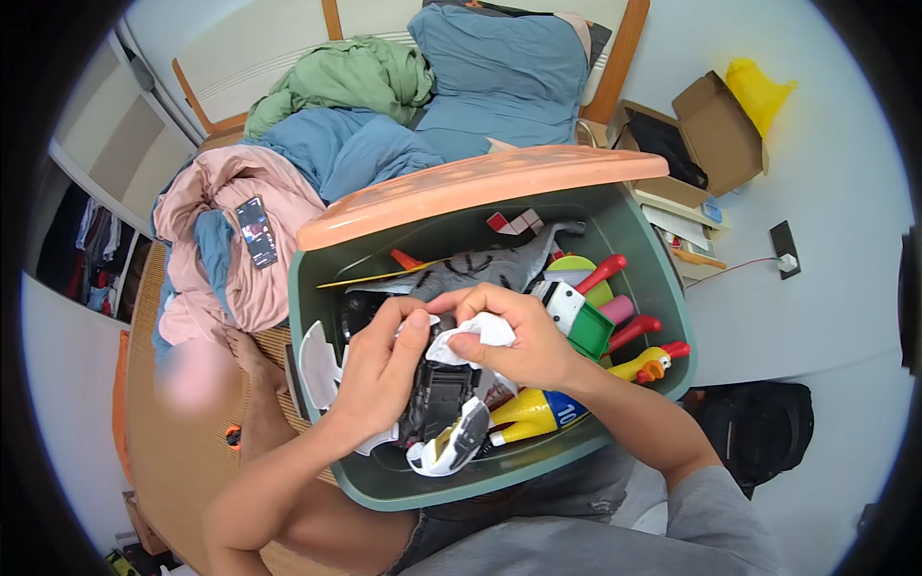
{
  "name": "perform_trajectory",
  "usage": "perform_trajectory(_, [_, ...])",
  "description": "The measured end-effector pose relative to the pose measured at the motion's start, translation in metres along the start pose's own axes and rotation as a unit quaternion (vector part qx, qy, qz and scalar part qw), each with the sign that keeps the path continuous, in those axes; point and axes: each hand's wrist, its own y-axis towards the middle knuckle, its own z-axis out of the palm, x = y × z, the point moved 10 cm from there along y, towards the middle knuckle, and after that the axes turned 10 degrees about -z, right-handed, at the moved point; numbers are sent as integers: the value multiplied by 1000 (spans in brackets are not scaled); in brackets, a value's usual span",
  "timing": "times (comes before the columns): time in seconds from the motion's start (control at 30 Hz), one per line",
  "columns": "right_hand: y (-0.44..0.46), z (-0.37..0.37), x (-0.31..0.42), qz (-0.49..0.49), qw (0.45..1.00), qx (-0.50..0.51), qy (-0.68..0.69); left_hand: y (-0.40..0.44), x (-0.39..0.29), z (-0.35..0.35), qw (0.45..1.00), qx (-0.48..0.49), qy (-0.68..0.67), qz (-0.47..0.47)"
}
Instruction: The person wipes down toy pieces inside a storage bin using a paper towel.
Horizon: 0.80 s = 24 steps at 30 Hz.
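Over a green storage bin, both my hands are at a black and white plastic toy with a blocky dark middle. My left hand is closed on its left upper side. In my right hand, a crumpled white cloth or tissue is pinched against the toy's top; some fingertips are hidden. A white and grey piece with a yellow patch shows at the toy's lower end. Just right of it lies a yellow rubber chicken with a blue band. Behind my hands is grey fabric.
The orange lid stands at the bin's far side. Inside are a green toy part, red handles and a white shell. A phone lies on pink bedding. A cardboard box and black backpack are at right.
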Motion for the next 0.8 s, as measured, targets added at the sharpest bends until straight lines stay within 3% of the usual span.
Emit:
perform_trajectory(0.3, [-2,5,-11,34,999,16,30,3,14,1,999,8,-12,-36])
perform_trajectory(0.43, [-1,6,-7,-18,999,34,-8,3,15,0,999,5,-10,-31])
perform_trajectory(0.6, [-3,0,-23,76,996,-11,34,6,26,7,998,34,-38,-44])
perform_trajectory(0.73, [-2,2,-26,76,996,12,39,6,27,8,998,34,-18,-54])
perform_trajectory(0.8, [1,6,-16,10,999,26,39,8,34,9,998,34,-34,-51])
